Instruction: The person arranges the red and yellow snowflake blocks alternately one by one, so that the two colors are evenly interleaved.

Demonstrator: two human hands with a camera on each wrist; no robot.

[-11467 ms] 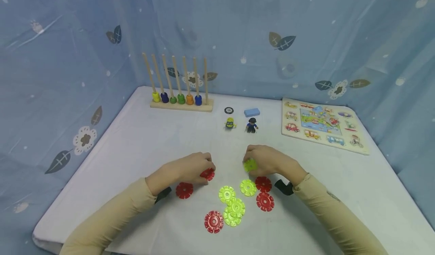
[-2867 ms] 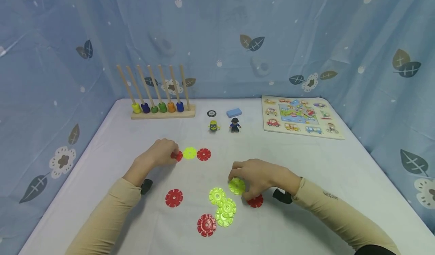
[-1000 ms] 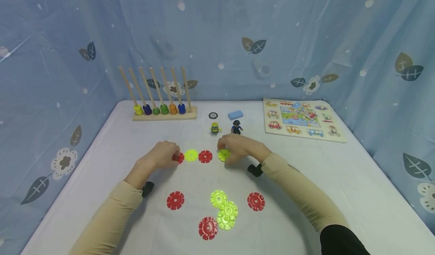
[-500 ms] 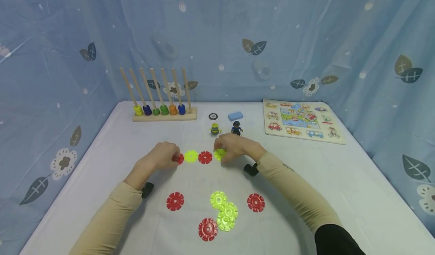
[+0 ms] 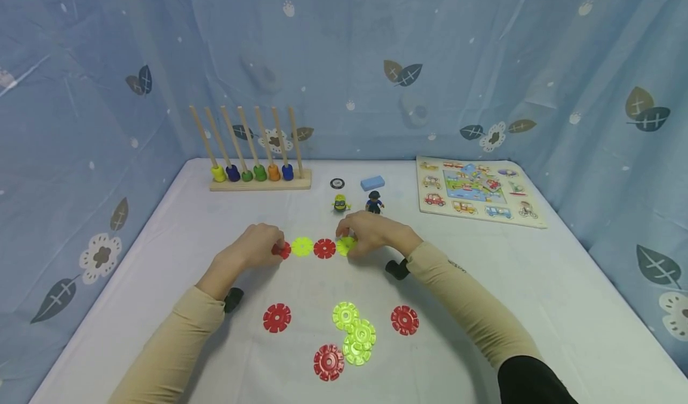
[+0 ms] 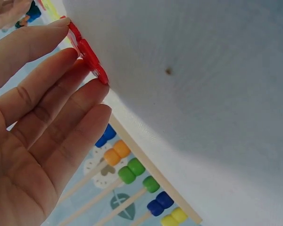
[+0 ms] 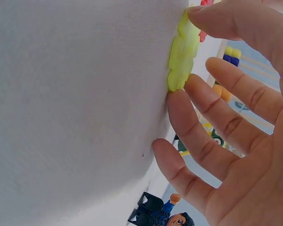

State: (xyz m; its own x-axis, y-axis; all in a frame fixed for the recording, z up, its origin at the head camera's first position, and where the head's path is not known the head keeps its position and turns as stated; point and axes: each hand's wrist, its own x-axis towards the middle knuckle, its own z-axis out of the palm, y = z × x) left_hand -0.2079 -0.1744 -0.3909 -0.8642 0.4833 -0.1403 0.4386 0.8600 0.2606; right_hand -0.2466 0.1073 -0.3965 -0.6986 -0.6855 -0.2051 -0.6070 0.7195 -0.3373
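Four notched plastic discs form a row across the table. My left hand (image 5: 254, 247) pinches the red disc (image 6: 88, 54) at the row's left end by its edge, between thumb and fingertips. Beside it lie a yellow-green disc (image 5: 302, 247) and another red disc (image 5: 325, 248). At the right end, my right hand (image 5: 373, 233) grips a second yellow-green disc (image 7: 183, 56) between thumb and fingers. That disc meets the red one's edge; whether their notches interlock cannot be made out. Part of each held disc is hidden by the fingers in the head view.
Nearer the front lie loose red discs (image 5: 276, 318) and a yellow-green cluster (image 5: 361, 333). Behind the row stand a minion figure (image 5: 340, 203), a dark-clad figure (image 5: 374, 202), a blue block (image 5: 372, 183) and a black ring (image 5: 337, 183). A bead rack (image 5: 260, 187) and puzzle board (image 5: 430, 205) stand farther back.
My right hand took a yellow-green disc from the front right, carried it to the row, then slid it left against the red disc. My left hand has kept its place at the left end.
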